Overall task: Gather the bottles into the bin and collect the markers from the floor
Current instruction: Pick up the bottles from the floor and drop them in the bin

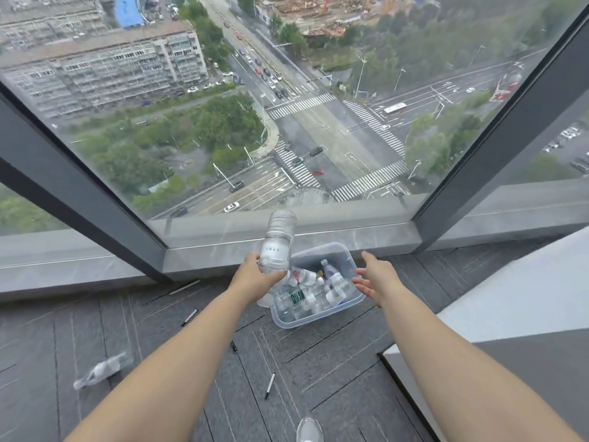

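Nearest, a clear plastic bottle (307,429) lies on the grey floor (325,362); black markers (270,385) and a crushed clear bottle (102,371) lie left. Left grip (255,276) clasps a labelled water bottle (276,245) above the bottle-filled transparent bin (318,320); right grip (373,279) hovers released at its right rim.

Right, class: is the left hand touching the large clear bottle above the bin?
Touching. In the head view the left hand has thumb and fingers curled round the large clear bottle, holding it up beside the bin.
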A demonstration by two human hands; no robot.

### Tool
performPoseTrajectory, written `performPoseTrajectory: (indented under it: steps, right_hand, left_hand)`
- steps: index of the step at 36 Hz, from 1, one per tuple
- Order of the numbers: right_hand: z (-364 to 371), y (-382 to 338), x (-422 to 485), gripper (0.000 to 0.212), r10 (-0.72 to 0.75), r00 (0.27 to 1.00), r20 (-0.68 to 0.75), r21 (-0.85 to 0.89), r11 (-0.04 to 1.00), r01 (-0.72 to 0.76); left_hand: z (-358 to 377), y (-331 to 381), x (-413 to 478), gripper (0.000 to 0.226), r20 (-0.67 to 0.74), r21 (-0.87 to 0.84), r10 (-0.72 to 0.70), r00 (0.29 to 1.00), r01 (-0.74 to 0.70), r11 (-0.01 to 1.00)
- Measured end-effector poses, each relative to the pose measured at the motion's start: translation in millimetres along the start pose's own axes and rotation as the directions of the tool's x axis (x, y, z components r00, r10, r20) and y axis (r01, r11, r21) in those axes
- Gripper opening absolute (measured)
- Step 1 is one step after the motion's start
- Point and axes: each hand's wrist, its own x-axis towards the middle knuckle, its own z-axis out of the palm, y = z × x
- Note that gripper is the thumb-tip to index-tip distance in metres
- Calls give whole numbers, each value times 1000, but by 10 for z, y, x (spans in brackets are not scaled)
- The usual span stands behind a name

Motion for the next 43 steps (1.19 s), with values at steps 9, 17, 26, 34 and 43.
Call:
performPoseTrajectory:
  steps: [9, 17, 26, 34, 43]
  right_hand:
    - [-159, -29, -2, 45, -17, 1000, -14, 20, 1000, 18]
    - [-343, -53, -5, 47, -42, 998, -51, 7, 999, 43]
    - [-232, 74, -17, 48, -25, 1000, -1, -87, 996, 25]
    - [181, 96, -170, 43, -34, 995, 91, -157, 986, 49]
    - [798, 353, -556, 36, -37, 971, 235, -281, 954, 104]
  left_hand:
    - [151, 217, 34, 66, 91, -8, 55, 994, -54, 999]
    - [255, 380, 105, 80, 70, 199, 134, 989, -145, 969]
    - [75, -143, -73, 71, -47, 173, 12, 999, -4, 985]
    - [-270, -614, -356, 68, -155, 56, -98, 983, 108, 993]
    - [-663, -1244, -932, 61, -266, -53, -195, 944, 188, 981]
